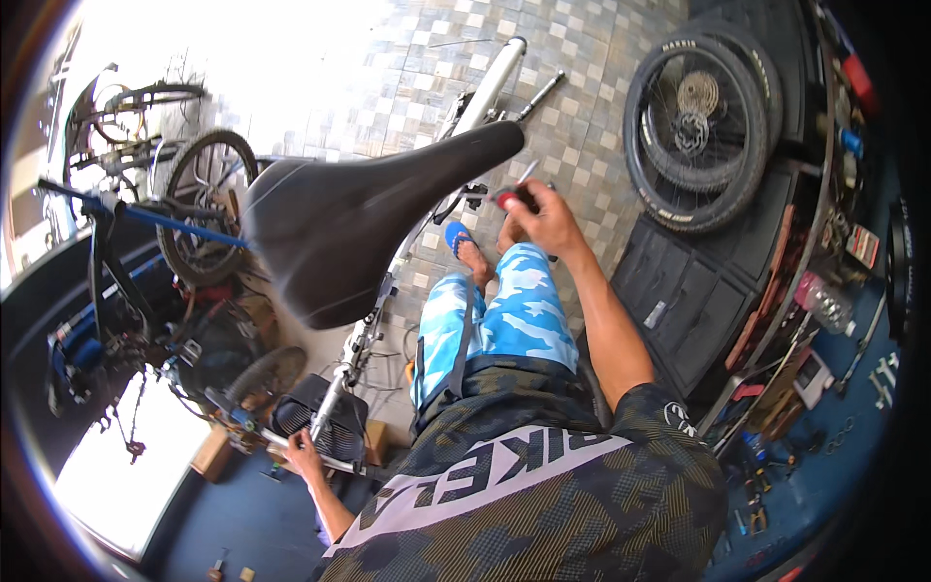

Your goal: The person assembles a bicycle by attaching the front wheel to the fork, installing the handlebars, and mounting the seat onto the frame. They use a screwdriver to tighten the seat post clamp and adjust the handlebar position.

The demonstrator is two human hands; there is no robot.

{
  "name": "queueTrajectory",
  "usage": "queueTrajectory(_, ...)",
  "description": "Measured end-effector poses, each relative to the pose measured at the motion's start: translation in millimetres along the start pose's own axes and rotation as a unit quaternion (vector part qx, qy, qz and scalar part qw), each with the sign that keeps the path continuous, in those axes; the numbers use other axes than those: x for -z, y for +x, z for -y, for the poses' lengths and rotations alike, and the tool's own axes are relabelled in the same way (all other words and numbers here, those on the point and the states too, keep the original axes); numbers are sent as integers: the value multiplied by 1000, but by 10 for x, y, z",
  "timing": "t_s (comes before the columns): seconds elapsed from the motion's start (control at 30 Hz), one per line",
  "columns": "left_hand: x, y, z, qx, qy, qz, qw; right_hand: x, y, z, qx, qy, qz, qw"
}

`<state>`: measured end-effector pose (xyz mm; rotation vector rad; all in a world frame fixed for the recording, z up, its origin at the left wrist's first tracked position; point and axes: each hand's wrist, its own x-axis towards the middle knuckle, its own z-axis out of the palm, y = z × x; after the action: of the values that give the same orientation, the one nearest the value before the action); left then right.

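A black bicycle saddle fills the middle of the view, above a white bicycle frame that has no wheels on it. Past the saddle's nose, my right hand is closed around a screwdriver with a red and black handle, its bare metal shaft pointing up and away. The screwdriver is close to the frame's middle, but the saddle partly covers that area, so contact cannot be made out. Down at the lower left, my left hand has its fingers bent around a light tube at the frame's other end.
Two detached wheels with tyres lean by dark cabinets on the right. Tools and a plastic bottle lie on the blue bench beyond. Other bicycles stand at left. A wooden block and a black box sit near my left hand.
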<state>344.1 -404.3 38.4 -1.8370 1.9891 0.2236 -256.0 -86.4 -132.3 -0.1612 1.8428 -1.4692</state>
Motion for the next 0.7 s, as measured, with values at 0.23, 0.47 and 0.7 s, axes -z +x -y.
queueTrajectory(0.23, 261, 275, -315, 19, 158, 70, 985, -174, 65, -355, -3, 29, 31, 999)
queueTrajectory(0.47, 332, 423, -534, 60, 402, 254, 878, -572, 155, -762, -8, 81, 9, 997)
queueTrajectory(0.7, 451, 911, -918, -18, 486, 465, 739, -693, 53, -788, -8, 114, -34, 993)
